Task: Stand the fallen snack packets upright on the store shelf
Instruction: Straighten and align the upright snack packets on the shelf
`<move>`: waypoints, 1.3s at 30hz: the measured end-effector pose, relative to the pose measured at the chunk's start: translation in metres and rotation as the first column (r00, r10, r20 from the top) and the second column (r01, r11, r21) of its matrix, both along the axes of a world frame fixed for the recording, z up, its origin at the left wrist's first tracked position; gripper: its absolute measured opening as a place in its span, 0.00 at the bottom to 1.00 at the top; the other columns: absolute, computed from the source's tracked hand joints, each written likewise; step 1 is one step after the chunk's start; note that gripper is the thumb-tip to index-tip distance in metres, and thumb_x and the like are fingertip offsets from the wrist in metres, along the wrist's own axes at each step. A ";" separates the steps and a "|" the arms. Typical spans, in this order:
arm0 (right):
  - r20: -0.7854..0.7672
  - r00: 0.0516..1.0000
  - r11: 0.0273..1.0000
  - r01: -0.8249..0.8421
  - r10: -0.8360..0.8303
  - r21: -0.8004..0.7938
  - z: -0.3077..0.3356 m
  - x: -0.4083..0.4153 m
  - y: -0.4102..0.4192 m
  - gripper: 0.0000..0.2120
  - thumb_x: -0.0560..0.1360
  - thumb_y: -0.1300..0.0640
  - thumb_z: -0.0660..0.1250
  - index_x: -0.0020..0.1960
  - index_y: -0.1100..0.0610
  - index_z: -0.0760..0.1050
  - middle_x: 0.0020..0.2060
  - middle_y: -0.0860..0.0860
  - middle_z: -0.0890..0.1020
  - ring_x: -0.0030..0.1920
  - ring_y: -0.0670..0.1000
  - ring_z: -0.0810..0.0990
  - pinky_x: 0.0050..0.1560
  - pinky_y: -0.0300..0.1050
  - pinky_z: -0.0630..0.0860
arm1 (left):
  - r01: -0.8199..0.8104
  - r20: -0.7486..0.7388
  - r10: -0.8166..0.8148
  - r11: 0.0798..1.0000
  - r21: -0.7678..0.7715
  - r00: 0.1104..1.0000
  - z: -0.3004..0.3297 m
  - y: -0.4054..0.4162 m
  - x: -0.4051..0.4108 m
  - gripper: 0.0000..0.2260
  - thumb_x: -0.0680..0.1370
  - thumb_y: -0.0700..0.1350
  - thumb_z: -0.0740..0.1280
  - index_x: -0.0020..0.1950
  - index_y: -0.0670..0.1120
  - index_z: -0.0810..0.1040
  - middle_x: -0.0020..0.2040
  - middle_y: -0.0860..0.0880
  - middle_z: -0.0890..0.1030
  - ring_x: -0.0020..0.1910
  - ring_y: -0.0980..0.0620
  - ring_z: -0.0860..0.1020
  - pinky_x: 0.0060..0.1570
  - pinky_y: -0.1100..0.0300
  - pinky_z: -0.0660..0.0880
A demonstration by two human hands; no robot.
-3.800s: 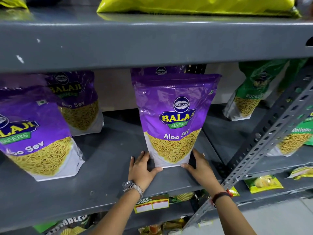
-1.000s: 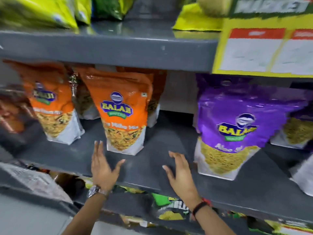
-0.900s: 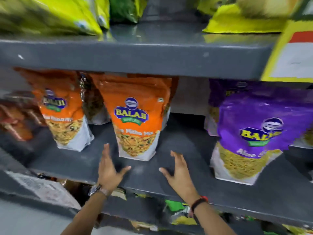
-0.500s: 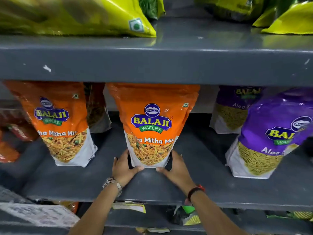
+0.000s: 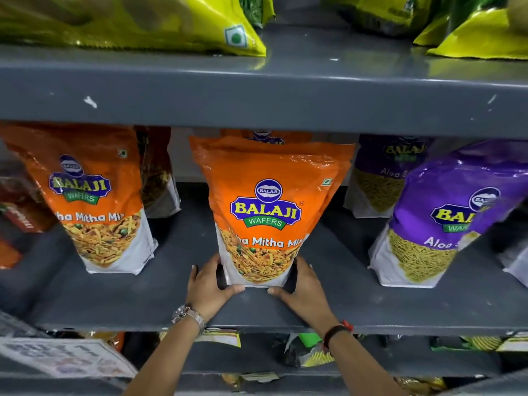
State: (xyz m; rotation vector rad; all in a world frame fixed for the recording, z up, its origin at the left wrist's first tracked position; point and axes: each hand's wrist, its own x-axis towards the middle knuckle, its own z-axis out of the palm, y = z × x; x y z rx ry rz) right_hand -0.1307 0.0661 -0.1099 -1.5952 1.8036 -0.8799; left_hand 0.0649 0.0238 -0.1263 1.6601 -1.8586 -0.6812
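Nearest us, our left hand (image 5: 210,284) and right hand (image 5: 303,288) reach onto the grey shelf (image 5: 357,304), one wrist wearing a watch (image 5: 188,315), the other a dark band (image 5: 334,334). Both hands are clamped on the base of the orange Mitha Mix packet (image 5: 268,207), one at its 7 o'clock corner, one at 5 o'clock, thumbs at its front bottom edge. It stands upright on the shelf. At its 9 o'clock stands another orange packet (image 5: 94,201), tilted; at 3 o'clock a purple Aloo Sev packet (image 5: 440,221) leans. Further back, more packets stand behind. At 12 o'clock, yellow-green bags (image 5: 137,24) lie on the upper shelf (image 5: 285,92).
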 end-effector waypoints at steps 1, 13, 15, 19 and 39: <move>-0.005 1.000 1.000 0.004 -0.004 0.007 0.000 0.000 0.000 0.33 0.64 0.51 0.75 0.64 0.54 0.63 0.63 0.54 0.74 0.64 0.55 0.69 0.69 0.54 0.64 | -0.005 -0.001 0.005 1.000 0.001 1.000 0.001 0.000 -0.001 0.34 0.65 0.52 0.73 0.66 0.46 0.63 0.66 0.47 0.74 0.66 0.47 0.69 0.73 0.48 0.45; 0.031 0.999 0.999 0.035 -0.036 0.022 -0.002 0.000 0.005 0.34 0.65 0.54 0.74 0.66 0.53 0.61 0.64 0.53 0.73 0.66 0.55 0.69 0.65 0.51 0.69 | 0.012 0.037 -0.011 1.000 -0.028 0.999 0.000 0.003 0.000 0.34 0.64 0.55 0.73 0.64 0.45 0.65 0.64 0.46 0.75 0.64 0.46 0.71 0.73 0.49 0.46; 0.048 0.999 1.000 0.022 -0.023 0.007 -0.003 -0.001 0.007 0.37 0.64 0.54 0.75 0.68 0.51 0.59 0.66 0.51 0.72 0.67 0.53 0.67 0.64 0.49 0.68 | 0.029 0.033 -0.029 1.000 -0.008 0.999 0.002 0.005 0.000 0.37 0.62 0.58 0.70 0.65 0.45 0.64 0.65 0.47 0.74 0.65 0.46 0.71 0.73 0.47 0.47; 0.189 0.971 0.971 0.178 -0.147 -0.158 0.003 -0.002 0.020 0.37 0.63 0.54 0.76 0.66 0.53 0.62 0.60 0.45 0.71 0.62 0.45 0.69 0.62 0.42 0.68 | 0.041 -0.150 -0.042 0.999 -0.015 0.988 0.005 0.017 0.001 0.39 0.62 0.54 0.70 0.69 0.49 0.58 0.68 0.53 0.68 0.68 0.47 0.67 0.72 0.45 0.54; 0.122 0.932 0.939 -0.343 0.342 -0.009 -0.005 0.223 -0.068 0.54 0.60 0.37 0.72 0.73 0.57 0.46 0.73 0.49 0.55 0.73 0.48 0.52 0.72 0.43 0.51 | -0.275 -0.251 0.247 0.958 -0.081 0.936 0.015 -0.015 0.216 0.56 0.55 0.73 0.63 0.71 0.43 0.47 0.70 0.51 0.51 0.70 0.51 0.50 0.73 0.46 0.51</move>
